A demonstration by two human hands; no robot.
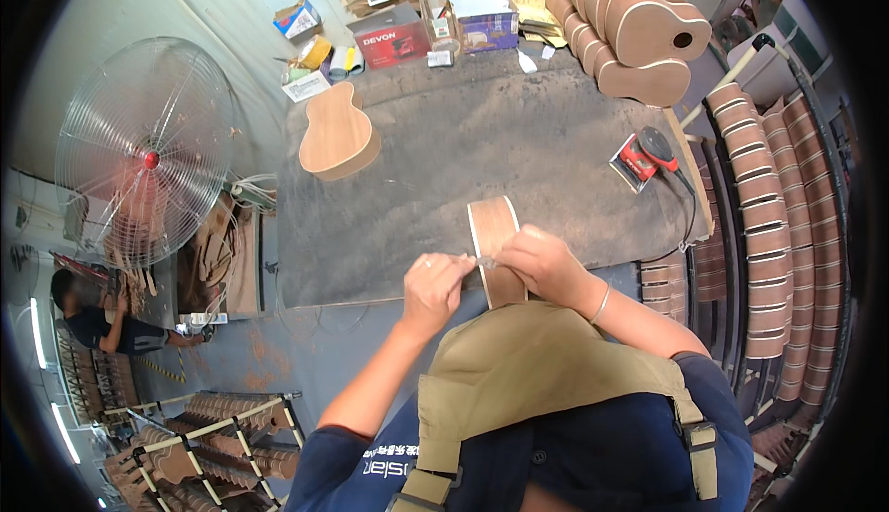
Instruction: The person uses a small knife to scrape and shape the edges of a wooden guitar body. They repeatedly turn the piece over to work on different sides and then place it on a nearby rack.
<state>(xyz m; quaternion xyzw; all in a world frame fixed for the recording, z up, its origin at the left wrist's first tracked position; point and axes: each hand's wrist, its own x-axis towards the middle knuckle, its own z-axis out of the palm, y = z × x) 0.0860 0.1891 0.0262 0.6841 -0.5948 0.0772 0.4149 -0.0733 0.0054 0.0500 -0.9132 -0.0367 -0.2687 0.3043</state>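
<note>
A small guitar body (494, 218) stands on edge at the table's near side, its brown wooden side with pale edge strips turned up. Its near end meets the apron on my front. Over this side, my left hand (433, 292) and my right hand (544, 260) are closed in pinches, fingertips close together. Between them shows a small, thin greyish piece (486, 262), held from both ends; its exact kind is too small to make out. A second small guitar body (337, 132) lies flat at the table's far left, pale top up.
On the dark worktable (417, 179), a red and black sander (645, 158) with a cord lies at right. Boxes (391, 42) and papers line the back. Guitar bodies (639, 26) are stacked back right; racks (755, 225) hold more. A large fan (148, 156) and another person (97, 318) are at left.
</note>
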